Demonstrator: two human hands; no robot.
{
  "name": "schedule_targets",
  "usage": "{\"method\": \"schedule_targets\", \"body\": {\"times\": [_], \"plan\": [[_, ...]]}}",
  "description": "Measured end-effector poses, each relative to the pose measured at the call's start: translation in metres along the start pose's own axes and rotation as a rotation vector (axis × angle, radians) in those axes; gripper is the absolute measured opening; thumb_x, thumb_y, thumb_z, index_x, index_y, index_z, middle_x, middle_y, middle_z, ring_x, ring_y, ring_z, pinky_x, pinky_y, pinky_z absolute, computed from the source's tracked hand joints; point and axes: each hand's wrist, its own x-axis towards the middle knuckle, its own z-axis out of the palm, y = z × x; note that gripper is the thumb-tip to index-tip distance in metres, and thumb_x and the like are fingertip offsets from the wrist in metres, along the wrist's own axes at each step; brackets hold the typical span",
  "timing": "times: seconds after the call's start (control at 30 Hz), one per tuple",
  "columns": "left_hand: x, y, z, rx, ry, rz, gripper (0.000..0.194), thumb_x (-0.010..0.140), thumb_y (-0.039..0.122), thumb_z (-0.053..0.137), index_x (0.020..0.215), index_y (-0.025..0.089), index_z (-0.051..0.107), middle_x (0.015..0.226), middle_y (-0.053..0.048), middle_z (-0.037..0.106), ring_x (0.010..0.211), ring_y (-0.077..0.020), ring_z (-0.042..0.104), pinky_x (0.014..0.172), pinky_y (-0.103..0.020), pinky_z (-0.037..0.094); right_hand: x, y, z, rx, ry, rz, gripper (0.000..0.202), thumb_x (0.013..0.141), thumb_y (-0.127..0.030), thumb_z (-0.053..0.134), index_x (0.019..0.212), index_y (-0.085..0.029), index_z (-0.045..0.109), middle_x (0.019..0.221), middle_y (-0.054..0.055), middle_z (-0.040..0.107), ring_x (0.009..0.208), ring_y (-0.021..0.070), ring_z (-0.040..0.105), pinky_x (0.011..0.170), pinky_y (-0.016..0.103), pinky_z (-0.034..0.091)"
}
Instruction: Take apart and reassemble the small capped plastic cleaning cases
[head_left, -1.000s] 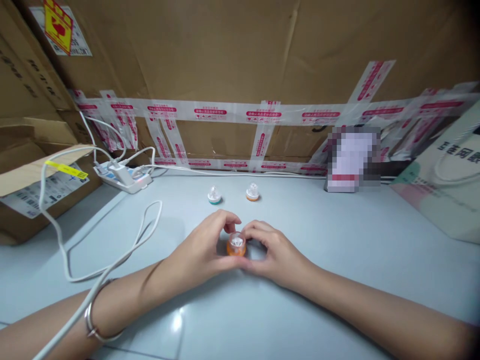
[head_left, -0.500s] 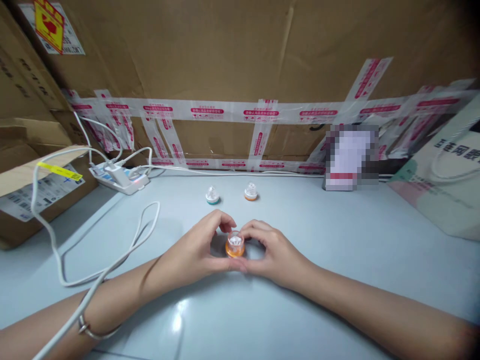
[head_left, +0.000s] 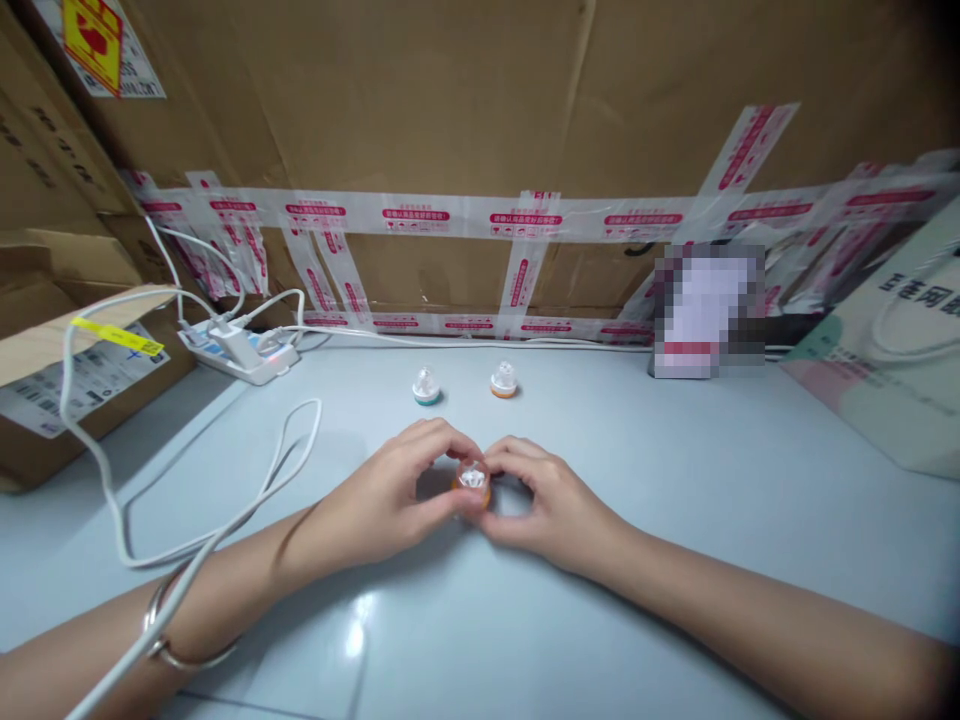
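A small round toy (head_left: 472, 480) with a clear top, a white inside and an orange base sits between both hands, low over the table. My left hand (head_left: 409, 490) has its thumb across the near side of the toy and its fingertips at the far side. From the right, my right hand (head_left: 536, 490) curls its fingers and thumb round the toy's edge. Behind the hands stand two similar clear-domed pieces, one with a green base (head_left: 427, 386) and one with an orange base (head_left: 504, 380).
A white power strip (head_left: 247, 350) with plugs lies at the back left; its white cable (head_left: 225, 530) loops over my left forearm. Cardboard boxes (head_left: 427, 100) line the back. A blurred-out upright object (head_left: 697, 315) and a printed bag (head_left: 885, 370) stand at the right.
My left thumb has moved up from below the toy onto its near side, covering part of the orange base. My right hand has hardly moved. The view has shifted slightly.
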Motion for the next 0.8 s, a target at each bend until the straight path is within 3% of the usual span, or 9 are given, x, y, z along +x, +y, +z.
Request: {"method": "schedule_targets", "body": {"times": [0.1,0.23,0.37,0.43,0.57,0.8], "plan": [[0.000,0.001,-0.007,-0.047,-0.113,0.052,0.024,0.089,0.018,0.049,0.113,0.021,0.054,0.108,-0.006,0.058,0.103,-0.0180,0.052,0.089,-0.031,0.042,0.000,-0.001,-0.001,-0.007,-0.002,-0.001,0.021,0.068,-0.017,0.067,0.089,-0.019,0.065,0.084,0.003,0.061,0.081,0.0181,0.057,0.077,0.032,0.046],[0.000,0.000,-0.006,0.001,-0.016,-0.039,0.036,0.077,0.030,0.067,0.109,0.019,0.052,0.105,-0.006,0.057,0.093,-0.0185,0.054,0.078,-0.029,0.044,-0.002,0.000,-0.001,0.009,0.002,0.005,0.021,0.067,-0.020,0.070,0.088,-0.019,0.065,0.087,0.004,0.062,0.084,0.0189,0.057,0.078,0.032,0.046],[0.001,-0.002,0.002,0.023,0.031,-0.072,0.021,0.077,0.030,0.067,0.090,0.018,0.056,0.087,-0.001,0.060,0.078,-0.0149,0.055,0.069,-0.026,0.042,-0.001,0.000,0.000,0.004,0.000,-0.013,0.021,0.067,-0.019,0.070,0.088,-0.019,0.065,0.087,0.004,0.062,0.083,0.0184,0.057,0.078,0.032,0.045],[0.002,-0.002,0.002,-0.007,0.000,-0.054,0.015,0.081,0.024,0.062,0.094,0.018,0.058,0.090,-0.002,0.061,0.081,-0.0151,0.055,0.070,-0.025,0.042,0.000,0.000,0.001,-0.008,0.004,-0.023,0.020,0.068,-0.016,0.068,0.087,-0.019,0.065,0.086,0.003,0.062,0.083,0.0178,0.057,0.079,0.032,0.045],[0.001,-0.002,-0.004,-0.068,-0.093,0.010,0.023,0.084,0.014,0.055,0.106,0.019,0.058,0.101,-0.004,0.059,0.093,-0.0163,0.055,0.081,-0.026,0.043,0.002,0.000,0.001,-0.011,-0.006,-0.018,0.020,0.070,-0.018,0.067,0.090,-0.018,0.066,0.084,0.003,0.061,0.081,0.0173,0.057,0.078,0.031,0.045],[0.001,-0.006,-0.007,-0.097,-0.149,0.078,0.033,0.087,0.011,0.049,0.118,0.022,0.055,0.102,-0.007,0.056,0.099,-0.0181,0.053,0.089,-0.031,0.042,0.001,-0.001,0.000,-0.019,-0.035,-0.013,0.025,0.071,-0.019,0.066,0.096,-0.020,0.066,0.084,0.003,0.061,0.080,0.0178,0.056,0.077,0.032,0.045]]}}
